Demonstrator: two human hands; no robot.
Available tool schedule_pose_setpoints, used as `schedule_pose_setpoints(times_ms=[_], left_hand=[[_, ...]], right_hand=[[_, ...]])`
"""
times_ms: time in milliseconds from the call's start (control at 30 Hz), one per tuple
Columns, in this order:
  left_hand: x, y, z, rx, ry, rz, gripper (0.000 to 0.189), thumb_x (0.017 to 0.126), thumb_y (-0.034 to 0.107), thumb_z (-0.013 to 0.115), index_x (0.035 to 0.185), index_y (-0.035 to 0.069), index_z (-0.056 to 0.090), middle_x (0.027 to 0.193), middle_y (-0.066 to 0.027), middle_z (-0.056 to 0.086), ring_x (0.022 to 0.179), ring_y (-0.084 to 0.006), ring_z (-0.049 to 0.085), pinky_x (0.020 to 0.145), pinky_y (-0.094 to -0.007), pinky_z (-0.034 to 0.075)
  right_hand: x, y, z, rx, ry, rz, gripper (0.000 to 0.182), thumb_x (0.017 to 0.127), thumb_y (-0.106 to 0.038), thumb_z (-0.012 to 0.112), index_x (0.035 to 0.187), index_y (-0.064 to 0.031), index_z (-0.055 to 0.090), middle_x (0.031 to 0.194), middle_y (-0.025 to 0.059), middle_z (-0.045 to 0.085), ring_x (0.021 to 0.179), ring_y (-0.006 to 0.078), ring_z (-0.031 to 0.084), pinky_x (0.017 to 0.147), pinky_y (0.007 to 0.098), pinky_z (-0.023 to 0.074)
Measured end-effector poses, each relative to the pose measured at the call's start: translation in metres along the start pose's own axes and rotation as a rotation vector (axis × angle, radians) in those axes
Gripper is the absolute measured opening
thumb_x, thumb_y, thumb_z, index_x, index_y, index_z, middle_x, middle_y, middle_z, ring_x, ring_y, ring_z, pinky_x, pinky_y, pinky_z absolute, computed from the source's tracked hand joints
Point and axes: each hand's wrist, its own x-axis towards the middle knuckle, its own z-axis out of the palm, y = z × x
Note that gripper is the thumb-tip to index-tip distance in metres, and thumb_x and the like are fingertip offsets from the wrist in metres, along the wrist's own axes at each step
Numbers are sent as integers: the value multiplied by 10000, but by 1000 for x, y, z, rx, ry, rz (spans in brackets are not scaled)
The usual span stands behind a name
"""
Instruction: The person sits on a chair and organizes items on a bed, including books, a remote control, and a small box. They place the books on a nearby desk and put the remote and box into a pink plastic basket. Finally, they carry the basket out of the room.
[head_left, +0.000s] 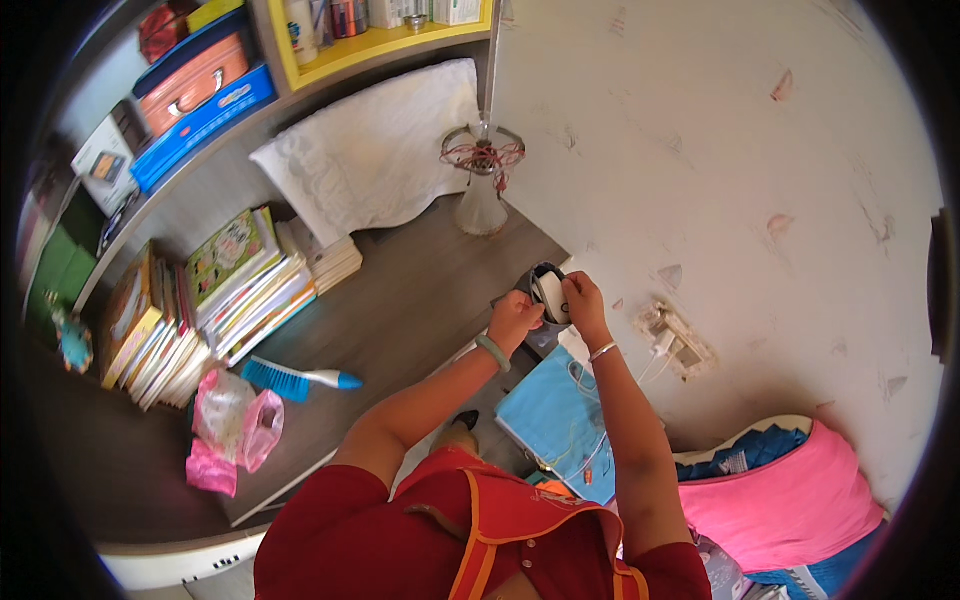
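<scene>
Both hands meet at a dark grey pouch-like holder (546, 270) near the corner of the desk, by the wall. A smooth white object (553, 296) with a small dark ring mark sits in its mouth; its exact kind is unclear. My left hand (517, 322), below a pale green bangle, grips the holder's near left rim with bent fingers. My right hand (585, 300), below a silver bangle, pinches the right rim beside the white object. The fingers hide part of the holder.
Nearby on the desk (420, 300) are a blue-bristled brush (281, 377), a pink plastic bag (225, 427), stacked books (251, 285) and a lamp-like stand (481, 202). A blue folder (555, 420) with cables lies below my hands. A charger (664, 343) is plugged into the wall socket.
</scene>
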Motion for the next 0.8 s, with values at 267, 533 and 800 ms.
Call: schedule_pose_setpoints(times_ms=[267,533,800], left_hand=[[160,-4,-21,-31,23,-14,168,797,79,612,838,-30,491,767,-119,580,661,-177,617,599,-281,534],[250,-15,-46,-112,45,-59,172,785,56,629,826,-36,490,765,-118,570,626,-169,604,565,-269,541],[265,-52,-55,48,-48,145,313,828,92,604,1098,-1,473,982,-112,570,898,-182,570,800,-298,473]], right_hand=[[160,23,35,-166,34,-16,185,837,-174,534,899,-12,600,716,136,611,642,208,580,608,316,458],[235,45,70,-357,86,-80,205,839,-205,525,908,-33,614,771,197,622,725,350,610,648,387,471],[237,31,65,-232,60,91,292,872,-274,535,987,-15,606,837,172,628,816,284,611,718,344,465]])
